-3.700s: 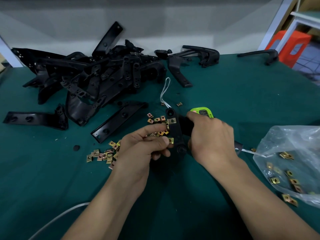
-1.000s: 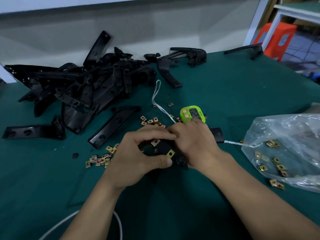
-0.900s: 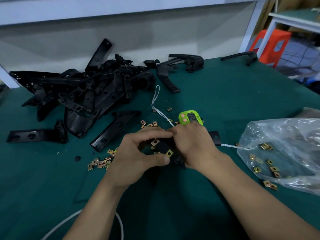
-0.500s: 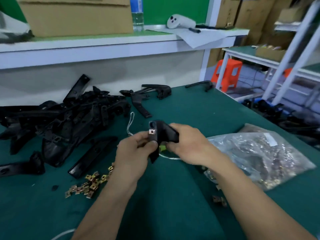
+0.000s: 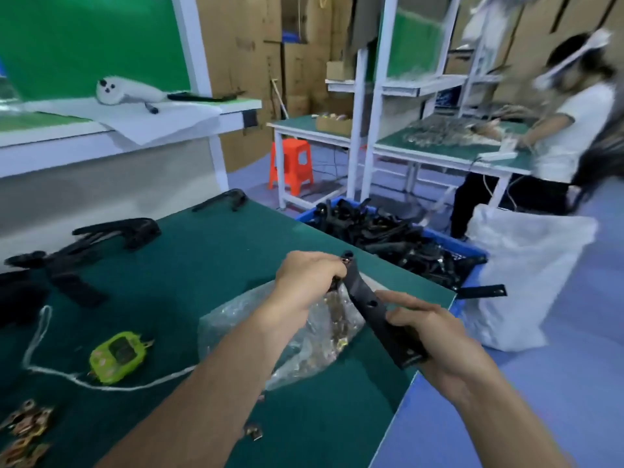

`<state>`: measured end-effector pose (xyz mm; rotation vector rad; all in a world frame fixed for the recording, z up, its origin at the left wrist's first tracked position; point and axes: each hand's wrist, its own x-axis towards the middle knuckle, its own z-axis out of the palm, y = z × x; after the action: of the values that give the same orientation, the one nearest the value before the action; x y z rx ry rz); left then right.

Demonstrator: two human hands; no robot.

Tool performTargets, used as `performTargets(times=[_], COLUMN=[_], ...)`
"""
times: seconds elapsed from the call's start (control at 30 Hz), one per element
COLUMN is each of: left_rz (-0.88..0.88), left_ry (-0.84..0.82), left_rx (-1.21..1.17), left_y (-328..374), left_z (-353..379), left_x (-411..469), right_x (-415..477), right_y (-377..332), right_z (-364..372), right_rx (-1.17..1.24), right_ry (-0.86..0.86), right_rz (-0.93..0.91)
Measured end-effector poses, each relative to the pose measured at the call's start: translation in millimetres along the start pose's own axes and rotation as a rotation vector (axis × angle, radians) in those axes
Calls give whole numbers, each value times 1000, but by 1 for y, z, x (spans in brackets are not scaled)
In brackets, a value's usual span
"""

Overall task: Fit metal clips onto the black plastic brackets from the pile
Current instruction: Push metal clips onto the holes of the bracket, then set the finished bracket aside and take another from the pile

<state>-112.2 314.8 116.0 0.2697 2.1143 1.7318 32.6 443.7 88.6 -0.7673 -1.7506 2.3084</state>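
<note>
At the right edge of the table (image 5: 219,265), bracket (image 5: 366,304) now held slanted above the clip bag (image 5: 304,347); 0.5 s earlier it was over mid-table. Left hand (image 5: 309,276) curls round its upper end, right hand (image 5: 439,342) grips its lower end. Blue bin (image 5: 472,251) of brackets stands just beyond the edge.

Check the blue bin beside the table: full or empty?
Full, or near it. Black brackets are heaped up to the rim of the blue bin along all of it that shows.
</note>
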Motion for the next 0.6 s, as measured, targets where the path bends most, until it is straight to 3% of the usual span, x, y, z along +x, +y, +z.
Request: performTargets(times=[0.1, 0.2, 0.3, 0.47, 0.6], left_rz=[-101, -208, -247, 54, 235], left_ry=[-51, -131, -114, -78, 111], left_rx=[-52, -434, -560, -212, -64], left_y=[16, 50, 66, 58, 35], left_z=[52, 81, 83, 33, -47], left_x=[41, 75, 97, 88, 61], right_x=[28, 92, 147, 180, 165], right_y=[-15, -70, -102, -45, -13], right_z=[-29, -40, -46, -11, 40], right_rx=[121, 331, 211, -276, -493], right_ry=[95, 140, 318, 435, 296], right_rz=[44, 49, 19, -4, -207])
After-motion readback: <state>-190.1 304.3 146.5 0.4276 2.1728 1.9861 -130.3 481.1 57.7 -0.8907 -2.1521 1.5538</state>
